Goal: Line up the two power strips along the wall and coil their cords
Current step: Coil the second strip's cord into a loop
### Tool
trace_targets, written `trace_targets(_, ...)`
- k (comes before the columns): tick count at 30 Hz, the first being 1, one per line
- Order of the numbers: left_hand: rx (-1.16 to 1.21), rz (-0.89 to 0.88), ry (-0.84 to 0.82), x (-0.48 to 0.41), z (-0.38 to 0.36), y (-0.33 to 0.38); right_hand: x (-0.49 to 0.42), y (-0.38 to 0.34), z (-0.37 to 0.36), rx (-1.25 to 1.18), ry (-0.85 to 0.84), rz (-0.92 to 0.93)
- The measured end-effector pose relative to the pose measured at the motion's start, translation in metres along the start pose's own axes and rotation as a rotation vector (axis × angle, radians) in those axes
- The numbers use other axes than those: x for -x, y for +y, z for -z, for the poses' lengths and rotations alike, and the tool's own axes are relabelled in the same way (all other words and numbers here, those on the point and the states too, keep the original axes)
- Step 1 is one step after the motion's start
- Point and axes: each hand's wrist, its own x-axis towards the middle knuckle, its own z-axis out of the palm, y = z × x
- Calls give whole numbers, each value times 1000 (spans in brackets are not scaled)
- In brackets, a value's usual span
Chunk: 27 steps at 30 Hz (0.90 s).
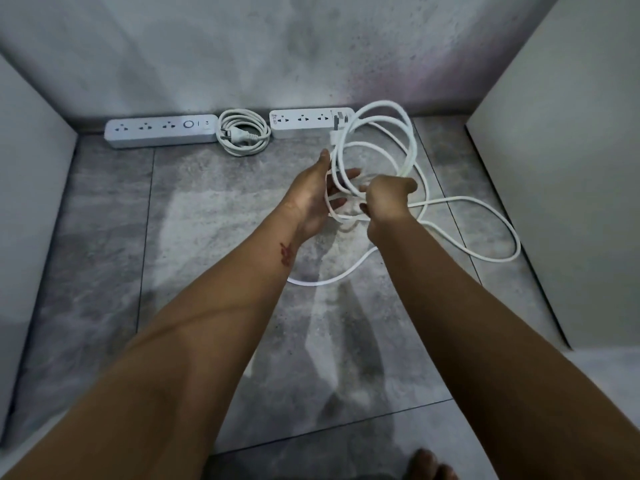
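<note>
Two white power strips lie against the grey back wall. The left strip [162, 130] has its cord [244, 132] wound into a flat coil with the plug in the middle, right beside it. The right strip [304, 122] sits further right, partly behind cord loops. Its long white cord [377, 140] stands up in several loops above the floor. My left hand [317, 195] holds the bundled loops at their lower left, palm towards the cord. My right hand [388, 200] grips the cord just to the right. The remaining cord [485, 233] trails loose over the floor.
Grey tiled floor [214, 209] runs between a pale panel on the left [31, 188] and one on the right [561, 174], closing in the area. A bare toe [429, 465] shows at the bottom edge. A cord loop [325, 280] lies under my forearms.
</note>
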Motion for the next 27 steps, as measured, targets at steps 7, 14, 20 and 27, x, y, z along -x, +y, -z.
trace_targets(7, -19, -29, 43, 2, 1, 9, -8, 17, -20, -309, -161, -189)
trace_targets(14, -27, -98, 146, -4, 5, 10, -1, 23, -7, -484, -260, -221)
trace_targets(20, -164, -129, 51, -6, 9, 17, -13, 25, 15, -672, -113, -46)
trace_targets(27, -412, -97, -32, 0, 7, 18, -14, 18, 28, -635, -311, -20)
